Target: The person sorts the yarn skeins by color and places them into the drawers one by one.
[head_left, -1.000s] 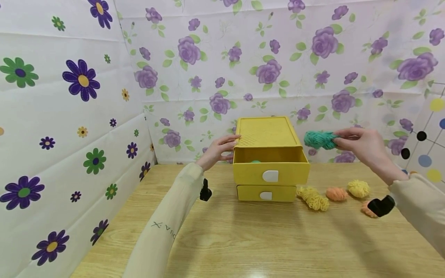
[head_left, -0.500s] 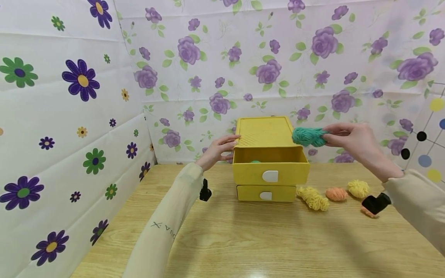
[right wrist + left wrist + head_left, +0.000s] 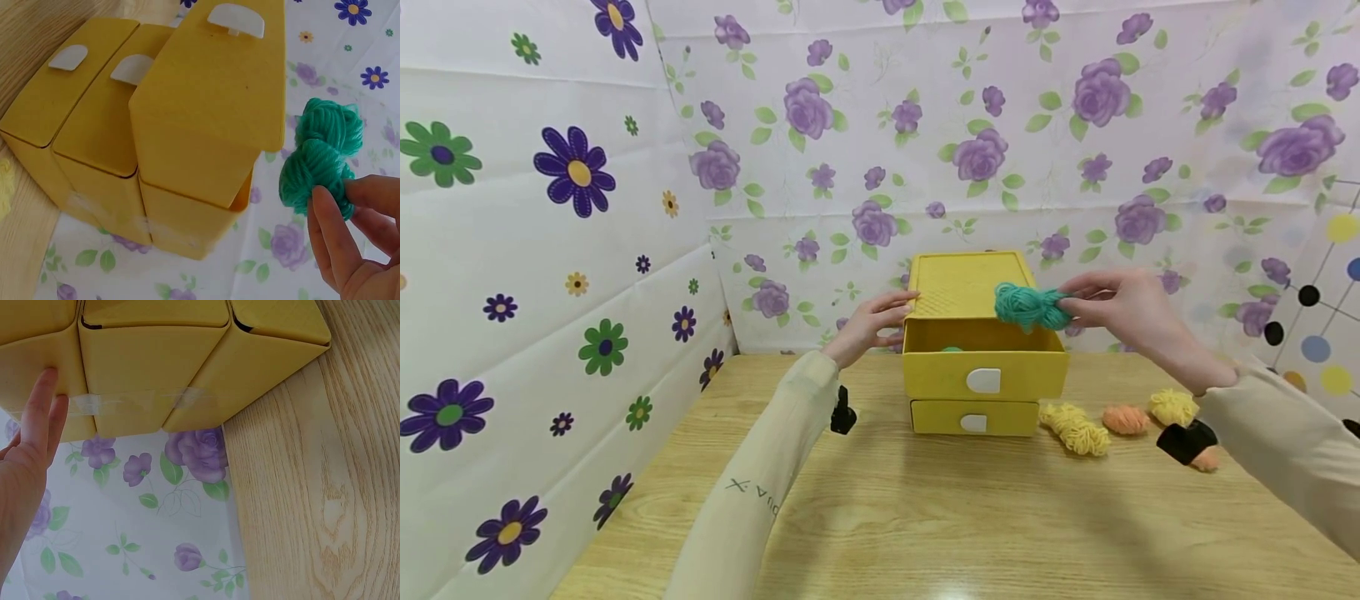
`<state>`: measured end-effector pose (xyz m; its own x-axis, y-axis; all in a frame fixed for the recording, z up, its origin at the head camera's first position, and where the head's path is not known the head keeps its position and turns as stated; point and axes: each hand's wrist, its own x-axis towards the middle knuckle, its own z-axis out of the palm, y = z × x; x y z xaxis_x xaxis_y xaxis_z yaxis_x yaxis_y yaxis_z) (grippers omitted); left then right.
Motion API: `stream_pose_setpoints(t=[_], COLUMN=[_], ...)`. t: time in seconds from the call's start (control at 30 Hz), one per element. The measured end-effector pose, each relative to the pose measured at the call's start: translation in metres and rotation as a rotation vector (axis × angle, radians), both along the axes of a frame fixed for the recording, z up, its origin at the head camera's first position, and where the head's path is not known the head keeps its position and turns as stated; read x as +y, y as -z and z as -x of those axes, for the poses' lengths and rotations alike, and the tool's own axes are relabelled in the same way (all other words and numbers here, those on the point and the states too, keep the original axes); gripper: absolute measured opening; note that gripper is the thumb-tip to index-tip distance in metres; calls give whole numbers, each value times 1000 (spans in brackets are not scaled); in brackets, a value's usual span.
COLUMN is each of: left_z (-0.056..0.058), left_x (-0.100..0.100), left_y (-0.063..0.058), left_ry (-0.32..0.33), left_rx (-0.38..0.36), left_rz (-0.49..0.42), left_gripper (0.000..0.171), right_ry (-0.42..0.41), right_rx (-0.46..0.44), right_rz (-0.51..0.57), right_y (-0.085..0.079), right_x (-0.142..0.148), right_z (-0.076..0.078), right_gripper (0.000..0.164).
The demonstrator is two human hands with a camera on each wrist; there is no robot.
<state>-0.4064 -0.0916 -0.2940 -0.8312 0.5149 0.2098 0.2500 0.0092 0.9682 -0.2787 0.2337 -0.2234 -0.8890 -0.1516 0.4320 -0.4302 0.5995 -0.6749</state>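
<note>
My right hand (image 3: 1120,304) pinches a bundle of teal yarn (image 3: 1032,307) between thumb and fingers, above the right side of the pulled-out top drawer (image 3: 940,375). In the right wrist view the yarn bundle (image 3: 322,153) looks pinched in at its middle and hangs apart from the yellow drawer unit (image 3: 81,119). My left hand (image 3: 868,329) rests its fingers against the left side of the unit; in the left wrist view its fingertips (image 3: 47,384) touch the yellow side wall. Something green (image 3: 952,349) shows inside the top drawer, mostly hidden by its front.
On the wooden table (image 3: 925,517), right of the unit, lie a yellow yarn bundle (image 3: 1075,429), an orange one (image 3: 1126,420) and another yellow one (image 3: 1174,407). A further orange piece (image 3: 1206,458) is partly covered by the right wrist's black camera (image 3: 1186,442). Flowered cloth hangs behind.
My right hand has carried the teal yarn leftward, from beside the unit to over the top drawer's right side. The left hand has stayed in place.
</note>
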Motion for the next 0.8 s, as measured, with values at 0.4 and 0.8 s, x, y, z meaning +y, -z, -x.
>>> stream_pose_setpoints(t=[0.4, 0.8], left_z=[0, 0], left_x=[0, 1], left_y=[-1, -1], left_ry=[-3, -14], left_rx=[16, 12], left_rz=[12, 17], left_gripper=[37, 37], right_ry=[-15, -57], right_rx=[-62, -112], right_rz=[-74, -38], right_y=[1, 4], right_x=[-12, -13], right_z=[1, 3], right_gripper=[31, 42])
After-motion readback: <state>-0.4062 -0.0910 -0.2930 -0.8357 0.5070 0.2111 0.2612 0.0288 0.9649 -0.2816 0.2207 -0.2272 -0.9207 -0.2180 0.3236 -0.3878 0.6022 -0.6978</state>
